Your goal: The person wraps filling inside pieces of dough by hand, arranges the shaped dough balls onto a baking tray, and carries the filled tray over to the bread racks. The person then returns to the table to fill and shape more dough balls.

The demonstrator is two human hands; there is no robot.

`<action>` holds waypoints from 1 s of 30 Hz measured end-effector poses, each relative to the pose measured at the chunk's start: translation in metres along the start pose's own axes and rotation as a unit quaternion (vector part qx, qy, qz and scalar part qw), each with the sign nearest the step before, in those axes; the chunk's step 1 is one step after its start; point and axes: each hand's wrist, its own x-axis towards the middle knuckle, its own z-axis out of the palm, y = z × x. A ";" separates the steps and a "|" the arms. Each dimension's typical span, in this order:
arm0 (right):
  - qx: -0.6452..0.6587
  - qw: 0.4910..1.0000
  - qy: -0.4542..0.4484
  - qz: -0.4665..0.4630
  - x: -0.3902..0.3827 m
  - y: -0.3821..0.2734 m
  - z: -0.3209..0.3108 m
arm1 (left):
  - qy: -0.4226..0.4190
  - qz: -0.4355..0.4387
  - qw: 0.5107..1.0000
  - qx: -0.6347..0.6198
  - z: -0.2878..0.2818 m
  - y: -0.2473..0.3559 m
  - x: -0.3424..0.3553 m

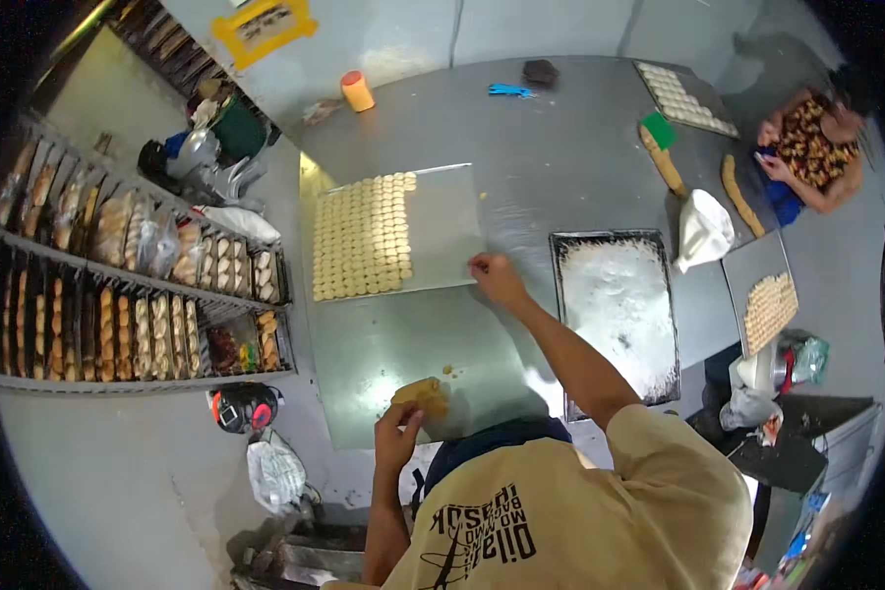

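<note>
A metal tray (445, 221) lies on the table in front of me, its left part covered with rows of small pale dough pieces (364, 236). At the tray's right edge my right hand (500, 279) is closed, the fingertips pinching the rim. Nearer to me, my left hand (397, 438) has its thumb and fingers closed at the lower edge of a flat yellow lump of dough (425, 395). That lump rests on a smooth metal sheet (364, 364), with a few crumbs beside it.
Right of my arm stands a dark-rimmed, flour-dusted tray (615, 305). Beyond it lie a white cloth bag (705, 229), long dough rolls (664, 162), a green scraper (659, 130) and filled trays (772, 305). Another person (821, 147) works at right. A loaded bread rack (138, 285) stands left.
</note>
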 end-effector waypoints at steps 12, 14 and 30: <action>-0.284 0.907 0.159 -0.270 0.246 -0.037 0.079 | 0.087 -0.087 0.989 0.080 -0.019 -0.043 -0.005; -0.427 0.836 0.176 -0.297 0.265 -0.037 0.090 | 0.088 -0.132 0.985 0.073 -0.015 -0.040 -0.013; 0.333 0.923 -0.092 -0.168 -0.003 -0.136 -0.062 | -0.005 -0.112 0.902 -0.416 0.020 0.179 0.147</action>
